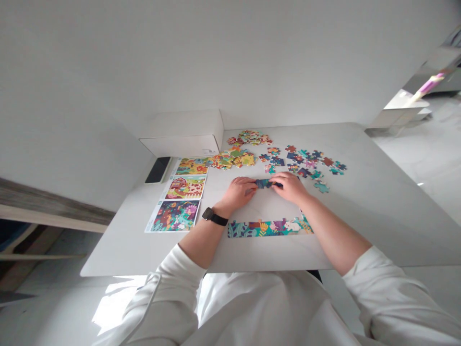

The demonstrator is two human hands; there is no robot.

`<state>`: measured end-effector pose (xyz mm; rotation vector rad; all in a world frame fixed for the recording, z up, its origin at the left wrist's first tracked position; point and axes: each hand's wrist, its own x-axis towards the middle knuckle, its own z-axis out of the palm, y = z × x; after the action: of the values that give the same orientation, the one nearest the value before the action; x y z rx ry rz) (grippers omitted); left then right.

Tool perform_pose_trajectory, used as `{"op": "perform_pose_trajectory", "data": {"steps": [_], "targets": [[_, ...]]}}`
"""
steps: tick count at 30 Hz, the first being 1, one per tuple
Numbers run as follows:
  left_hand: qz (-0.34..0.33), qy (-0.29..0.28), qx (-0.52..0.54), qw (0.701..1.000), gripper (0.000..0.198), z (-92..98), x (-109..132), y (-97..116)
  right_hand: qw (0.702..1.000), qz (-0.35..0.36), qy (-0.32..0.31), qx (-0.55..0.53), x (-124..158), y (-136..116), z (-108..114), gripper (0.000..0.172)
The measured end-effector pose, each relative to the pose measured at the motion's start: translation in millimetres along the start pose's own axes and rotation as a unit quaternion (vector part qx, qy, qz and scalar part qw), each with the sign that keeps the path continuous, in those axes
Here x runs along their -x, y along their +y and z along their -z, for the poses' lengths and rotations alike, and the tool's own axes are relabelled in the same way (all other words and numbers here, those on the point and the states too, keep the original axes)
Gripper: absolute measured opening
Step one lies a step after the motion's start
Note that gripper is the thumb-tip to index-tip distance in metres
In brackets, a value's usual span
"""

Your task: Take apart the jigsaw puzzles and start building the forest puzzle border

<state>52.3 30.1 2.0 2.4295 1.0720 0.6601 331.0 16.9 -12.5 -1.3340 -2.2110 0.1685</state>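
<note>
Dark blue puzzle pieces [263,183] lie in a short row between my hands. My left hand [242,191] has its fingers closed on the left end of this row. On the right part of it, my right hand [288,186] is closed, hiding some of the pieces. Nearer to me lies a joined strip of colourful puzzle pieces [268,228], its right end partly covered by my right forearm. Loose blue, teal and brown pieces [306,161] are scattered beyond my right hand. A sheet with three printed pictures [175,216] lies to the left.
A white box [182,144] stands at the back left of the white table [122,240], against the wall. A phone [158,170] lies in front of it. Yellow pieces [234,158] and red-toned pieces [251,137] are heaped at the back.
</note>
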Motion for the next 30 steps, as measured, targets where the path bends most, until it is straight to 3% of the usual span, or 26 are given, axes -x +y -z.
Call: {"op": "perform_pose_trajectory", "data": {"steps": [16,23,30], "targets": [[-0.015,-0.019,-0.009,1.0,0.031,-0.8,3.4,2.3,1.0,0.004,-0.017,0.009,0.5,2.8,-2.2,0.021],[0.071,0.076,-0.029,0.994,0.045,2.1,3.2,-5.7,1.0,0.008,-0.014,0.004,1.1,4.4,-3.1,0.022],[0.089,0.055,-0.043,0.994,0.049,-1.5,2.8,-8.0,1.0,0.0,-0.018,0.012,-1.6,1.7,-1.5,0.021]]}}
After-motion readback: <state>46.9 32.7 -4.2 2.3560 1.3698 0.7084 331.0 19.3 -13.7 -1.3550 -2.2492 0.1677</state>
